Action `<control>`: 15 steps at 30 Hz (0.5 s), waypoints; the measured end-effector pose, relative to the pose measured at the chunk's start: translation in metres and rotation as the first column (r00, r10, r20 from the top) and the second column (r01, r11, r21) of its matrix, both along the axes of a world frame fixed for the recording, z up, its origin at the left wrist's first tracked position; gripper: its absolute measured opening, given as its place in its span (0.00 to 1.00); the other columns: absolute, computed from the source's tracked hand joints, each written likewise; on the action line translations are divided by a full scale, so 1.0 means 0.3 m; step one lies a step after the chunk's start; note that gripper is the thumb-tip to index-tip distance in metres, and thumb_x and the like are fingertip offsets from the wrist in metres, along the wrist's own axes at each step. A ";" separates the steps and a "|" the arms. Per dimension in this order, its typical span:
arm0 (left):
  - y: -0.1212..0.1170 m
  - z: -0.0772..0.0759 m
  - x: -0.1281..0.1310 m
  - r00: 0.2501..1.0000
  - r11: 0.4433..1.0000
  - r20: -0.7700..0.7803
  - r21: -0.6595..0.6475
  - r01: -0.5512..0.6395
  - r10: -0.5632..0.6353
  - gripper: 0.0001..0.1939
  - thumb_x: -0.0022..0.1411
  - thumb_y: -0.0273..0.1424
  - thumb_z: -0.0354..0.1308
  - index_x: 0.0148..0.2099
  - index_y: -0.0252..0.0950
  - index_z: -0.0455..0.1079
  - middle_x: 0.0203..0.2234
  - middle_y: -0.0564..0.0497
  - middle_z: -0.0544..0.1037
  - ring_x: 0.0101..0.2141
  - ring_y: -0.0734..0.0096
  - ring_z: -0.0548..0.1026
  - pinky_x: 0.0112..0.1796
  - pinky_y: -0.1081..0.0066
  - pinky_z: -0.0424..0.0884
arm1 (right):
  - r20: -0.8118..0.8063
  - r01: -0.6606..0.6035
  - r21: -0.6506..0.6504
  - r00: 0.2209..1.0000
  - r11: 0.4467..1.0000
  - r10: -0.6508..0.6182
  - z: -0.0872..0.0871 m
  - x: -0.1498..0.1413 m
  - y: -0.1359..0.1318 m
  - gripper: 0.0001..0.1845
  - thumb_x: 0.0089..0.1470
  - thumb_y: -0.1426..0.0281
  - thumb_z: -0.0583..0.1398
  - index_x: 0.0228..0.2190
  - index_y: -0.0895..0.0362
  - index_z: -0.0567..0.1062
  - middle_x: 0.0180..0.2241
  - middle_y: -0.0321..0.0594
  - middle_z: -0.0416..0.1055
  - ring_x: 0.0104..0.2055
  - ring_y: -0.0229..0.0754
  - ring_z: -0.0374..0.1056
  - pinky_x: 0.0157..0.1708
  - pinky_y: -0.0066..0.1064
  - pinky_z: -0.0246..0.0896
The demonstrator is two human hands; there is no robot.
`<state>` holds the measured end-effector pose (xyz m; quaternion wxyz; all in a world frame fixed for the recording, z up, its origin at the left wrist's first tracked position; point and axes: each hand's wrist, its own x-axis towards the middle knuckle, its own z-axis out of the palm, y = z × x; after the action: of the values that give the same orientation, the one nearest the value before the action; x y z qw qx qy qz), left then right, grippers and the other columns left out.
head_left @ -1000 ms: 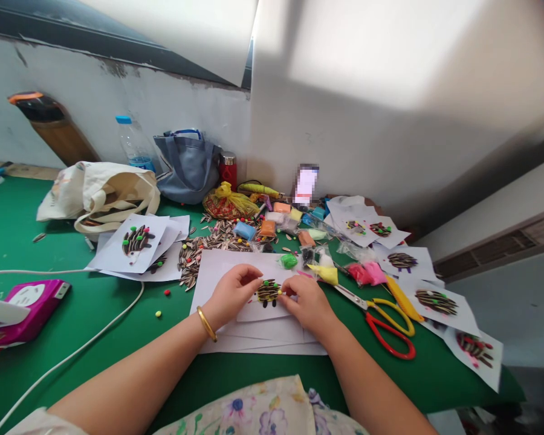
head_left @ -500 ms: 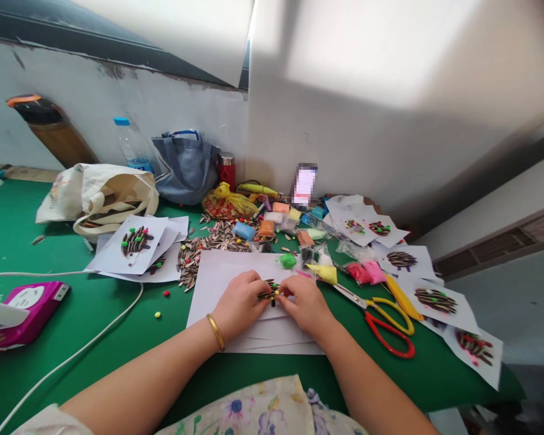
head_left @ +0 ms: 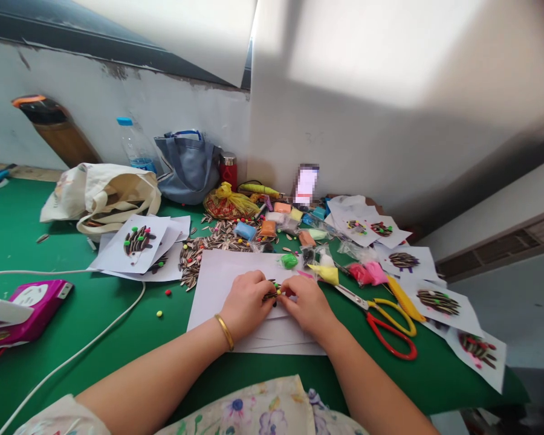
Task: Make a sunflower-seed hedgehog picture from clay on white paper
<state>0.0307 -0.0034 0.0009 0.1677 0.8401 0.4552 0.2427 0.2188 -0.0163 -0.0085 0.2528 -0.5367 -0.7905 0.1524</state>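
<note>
A small figure of sunflower seeds (head_left: 277, 287) with green and yellow clay balls lies on white paper (head_left: 217, 272), partly hidden by my fingers. My left hand (head_left: 248, 302) covers its left side, with thumb and fingers closed on it. My right hand (head_left: 309, 303) rests at the right edge, thumb and forefinger pinched together close to a yellow ball; whatever is between those fingertips is too small to make out. Just above the hands, a green clay lump (head_left: 289, 261) sits at the paper's top edge.
Scissors (head_left: 381, 317) with red and yellow handles lie right of the paper. Loose sunflower seeds (head_left: 199, 257) and clay packets (head_left: 268, 228) spread behind it. Finished seed pictures lie at left (head_left: 138, 241) and right (head_left: 439, 301). A white cable (head_left: 104, 335) crosses the left side.
My left hand has shifted slightly right and covers more of the seed figure. The right hand has hardly moved. The whole view has slid slightly.
</note>
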 end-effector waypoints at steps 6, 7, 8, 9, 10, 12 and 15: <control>-0.001 0.006 0.011 0.999 1.000 -0.025 -0.007 -0.025 0.025 0.04 0.57 0.29 0.60 0.36 0.39 0.75 0.34 0.49 0.72 0.37 0.63 0.70 0.40 0.63 0.62 | -0.014 -0.011 0.005 1.000 1.000 0.011 0.024 0.001 -0.008 0.03 0.51 0.74 0.62 0.30 0.55 0.73 0.29 0.35 0.72 0.34 0.40 0.66 0.36 0.32 0.55; 0.000 0.006 0.011 0.999 1.000 -0.024 -0.010 -0.023 0.022 0.04 0.58 0.29 0.59 0.36 0.39 0.75 0.34 0.49 0.72 0.37 0.63 0.70 0.41 0.63 0.62 | -0.017 -0.014 0.007 1.000 1.000 0.014 0.028 0.002 -0.009 0.03 0.51 0.74 0.62 0.29 0.55 0.73 0.29 0.35 0.72 0.34 0.40 0.66 0.36 0.31 0.55; 0.001 0.005 0.010 1.000 1.000 -0.023 -0.012 -0.020 0.020 0.04 0.58 0.29 0.58 0.36 0.39 0.75 0.34 0.49 0.72 0.37 0.64 0.70 0.41 0.63 0.62 | -0.021 -0.014 0.009 1.000 1.000 0.014 0.033 0.003 -0.010 0.03 0.51 0.74 0.62 0.29 0.55 0.73 0.29 0.35 0.72 0.34 0.40 0.66 0.36 0.31 0.55; 0.002 0.004 0.010 1.000 1.000 -0.023 -0.014 -0.016 0.016 0.05 0.59 0.28 0.58 0.36 0.39 0.75 0.33 0.49 0.72 0.37 0.64 0.70 0.41 0.63 0.62 | -0.025 -0.012 0.012 1.000 1.000 0.013 0.036 0.004 -0.011 0.02 0.52 0.74 0.62 0.29 0.55 0.73 0.29 0.35 0.72 0.33 0.40 0.66 0.35 0.31 0.56; 0.002 0.004 0.010 1.000 1.000 -0.023 -0.015 -0.011 0.011 0.06 0.60 0.28 0.57 0.36 0.39 0.75 0.33 0.48 0.72 0.37 0.64 0.70 0.42 0.63 0.62 | -0.029 -0.010 0.017 1.000 1.000 0.011 0.039 0.004 -0.012 0.02 0.52 0.74 0.61 0.29 0.55 0.73 0.29 0.35 0.72 0.33 0.40 0.66 0.35 0.31 0.56; 0.002 0.003 0.010 1.000 1.000 -0.025 -0.016 -0.005 0.004 0.06 0.60 0.28 0.57 0.36 0.39 0.76 0.33 0.48 0.73 0.37 0.64 0.70 0.42 0.62 0.62 | -0.028 -0.012 0.022 1.000 1.000 0.012 0.042 0.004 -0.013 0.02 0.52 0.74 0.60 0.29 0.55 0.73 0.29 0.35 0.72 0.33 0.40 0.66 0.34 0.30 0.56; 0.000 0.003 0.013 0.999 1.000 -0.033 -0.014 -0.007 0.007 0.05 0.59 0.29 0.58 0.36 0.39 0.75 0.34 0.48 0.72 0.38 0.63 0.70 0.43 0.62 0.62 | -0.023 -0.025 0.013 0.999 1.000 0.025 0.042 0.001 -0.013 0.04 0.52 0.75 0.59 0.28 0.55 0.73 0.28 0.36 0.72 0.32 0.40 0.66 0.33 0.31 0.56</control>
<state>0.0344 -0.0035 0.0018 0.1650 0.8412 0.4625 0.2261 0.2191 -0.0201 0.0043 0.2636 -0.5233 -0.7950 0.1567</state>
